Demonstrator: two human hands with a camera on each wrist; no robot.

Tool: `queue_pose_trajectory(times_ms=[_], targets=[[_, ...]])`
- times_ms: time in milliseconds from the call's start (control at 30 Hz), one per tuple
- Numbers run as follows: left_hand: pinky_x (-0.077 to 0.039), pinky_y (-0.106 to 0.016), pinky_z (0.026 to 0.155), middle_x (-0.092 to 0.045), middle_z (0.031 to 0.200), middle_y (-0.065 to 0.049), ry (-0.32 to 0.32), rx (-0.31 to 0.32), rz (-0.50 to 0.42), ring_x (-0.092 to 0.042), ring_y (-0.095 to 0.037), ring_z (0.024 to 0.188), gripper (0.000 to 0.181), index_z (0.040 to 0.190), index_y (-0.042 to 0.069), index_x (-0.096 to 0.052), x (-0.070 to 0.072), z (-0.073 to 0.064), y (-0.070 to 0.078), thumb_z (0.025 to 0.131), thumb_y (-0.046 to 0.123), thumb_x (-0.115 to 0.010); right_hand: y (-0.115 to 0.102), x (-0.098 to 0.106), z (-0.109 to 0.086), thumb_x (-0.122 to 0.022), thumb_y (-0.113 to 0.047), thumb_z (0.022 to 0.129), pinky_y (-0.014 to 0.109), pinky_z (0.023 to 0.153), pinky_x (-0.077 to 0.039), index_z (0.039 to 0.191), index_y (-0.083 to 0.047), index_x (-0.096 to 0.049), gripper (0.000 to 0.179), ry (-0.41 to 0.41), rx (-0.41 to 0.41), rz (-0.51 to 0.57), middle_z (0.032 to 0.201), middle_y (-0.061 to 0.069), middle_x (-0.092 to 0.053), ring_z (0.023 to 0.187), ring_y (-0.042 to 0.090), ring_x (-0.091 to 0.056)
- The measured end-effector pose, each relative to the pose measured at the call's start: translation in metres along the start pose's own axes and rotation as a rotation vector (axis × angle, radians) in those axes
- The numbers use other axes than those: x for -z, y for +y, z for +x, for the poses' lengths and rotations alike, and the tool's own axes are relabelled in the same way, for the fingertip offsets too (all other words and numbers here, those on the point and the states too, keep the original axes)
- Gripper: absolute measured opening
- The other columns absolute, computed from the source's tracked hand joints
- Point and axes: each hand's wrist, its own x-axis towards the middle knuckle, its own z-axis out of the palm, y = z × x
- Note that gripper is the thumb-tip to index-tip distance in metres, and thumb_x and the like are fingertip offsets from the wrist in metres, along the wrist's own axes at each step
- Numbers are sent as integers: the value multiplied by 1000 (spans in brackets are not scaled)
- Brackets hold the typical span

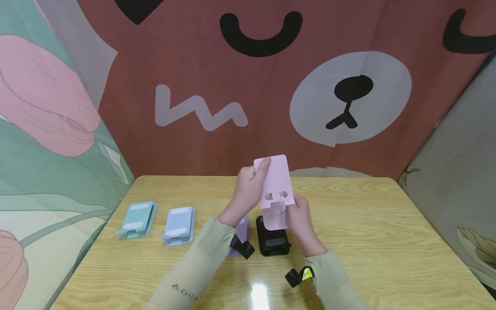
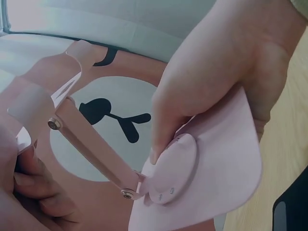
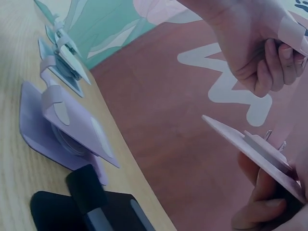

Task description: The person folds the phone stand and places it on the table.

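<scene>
Above the table, both hands hold a pink folding phone stand [image 1: 276, 178]. My left hand [image 1: 249, 183] grips its upper panel near the top left edge, thumb on the face. Lower down, my right hand [image 1: 300, 217] grips the base plate from the right side. In the left wrist view the hinged arm [image 2: 91, 149] stands unfolded between panel and base, and the right thumb lies against the round pivot disc [image 2: 173, 168]. Two curved hooks [image 2: 31, 108] show at the panel's edge. The right wrist view shows the base plate [image 3: 250, 149] edge-on, with right fingers beneath it.
Folded phone stands form a row on the wooden table [image 1: 360, 224]: teal [image 1: 137, 219], light blue [image 1: 179, 226], purple [image 1: 243, 228] and black [image 1: 272, 241]. The left arm partly covers the purple one. A printed bear cloth [image 1: 193, 146] hangs behind the table.
</scene>
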Motion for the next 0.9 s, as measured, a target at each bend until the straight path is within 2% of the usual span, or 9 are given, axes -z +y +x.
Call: queue_pose_trajectory(times_ms=[133, 233, 433, 667, 900], targets=[[-45, -25, 45, -64, 61, -6, 11, 44, 3, -60, -14, 53, 57, 63, 3, -59, 0, -1, 0, 107, 39, -52, -2, 0, 2, -47, -23, 108, 41, 73, -60, 122, 4, -69, 38, 14, 18, -16, 108, 22, -70, 90, 31, -70], [-45, -25, 45, -64, 61, -6, -5, 69, 4, -60, -15, 53, 58, 64, 3, -60, -1, -4, 0, 107, 41, -52, -3, 0, 1, -46, -18, 108, 40, 72, -60, 124, 5, -68, 35, 5, 50, -10, 108, 23, -70, 88, 29, -70], [-45, -25, 46, -65, 62, -5, -28, 90, -8, -60, -15, 54, 59, 67, 3, -63, -4, -8, -3, 107, 44, -50, -5, 0, 2, -48, -15, 107, 34, 67, -59, 118, 6, -70, 32, 1, 100, 36, 98, 20, -71, 78, 22, -68], [-43, -24, 45, -62, 60, -5, -32, 108, -9, -57, -14, 51, 58, 67, 3, -63, -7, -11, -3, 107, 42, -51, -7, 0, 3, -50, 4, 97, 30, 62, -58, 106, 12, -69, 23, 23, 133, 60, 88, 17, -70, 72, 14, -65], [-49, -25, 49, -65, 65, -5, -25, 198, -49, -61, -13, 56, 54, 75, 1, -66, -10, -14, -9, 106, 43, -52, -4, 0, 6, -50, 0, 99, 26, 63, -55, 100, 12, -69, 21, 23, 142, 76, 83, 13, -67, 71, 13, -62]])
